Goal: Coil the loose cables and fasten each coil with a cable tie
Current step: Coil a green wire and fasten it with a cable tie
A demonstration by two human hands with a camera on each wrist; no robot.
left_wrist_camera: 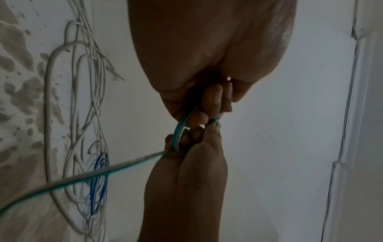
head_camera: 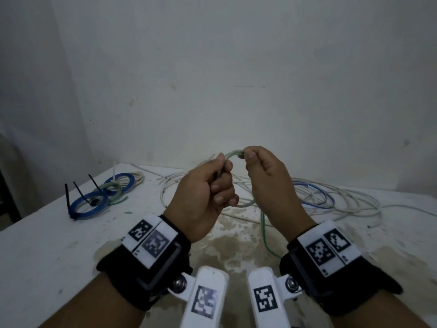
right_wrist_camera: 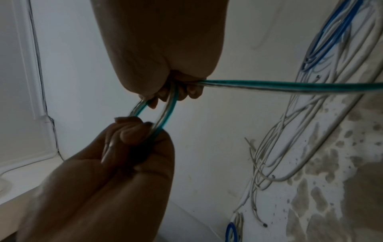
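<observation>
Above the table I hold a small coil of green-and-clear cable (head_camera: pixel 233 154) between both hands. My left hand (head_camera: pixel 221 178) grips the left side of the coil with curled fingers. On the right side, my right hand (head_camera: pixel 248 162) pinches it between thumb and fingers. The cable's loose tail (head_camera: pixel 264 230) drops from my right hand to the table. The left wrist view shows the coil (left_wrist_camera: pixel 179 131) between both sets of fingers and the tail (left_wrist_camera: pixel 82 178) running off left. In the right wrist view the coil (right_wrist_camera: pixel 165 114) spans both hands, and the tail (right_wrist_camera: pixel 290 86) leaves to the right.
Several tied coils (head_camera: pixel 92 204), blue and pale, lie at the table's left with black cable ties (head_camera: pixel 68 202) sticking up. A tangle of loose white and blue cables (head_camera: pixel 331 197) spreads behind and right of my hands. The white table (head_camera: pixel 59 256) is stained; a wall stands close behind.
</observation>
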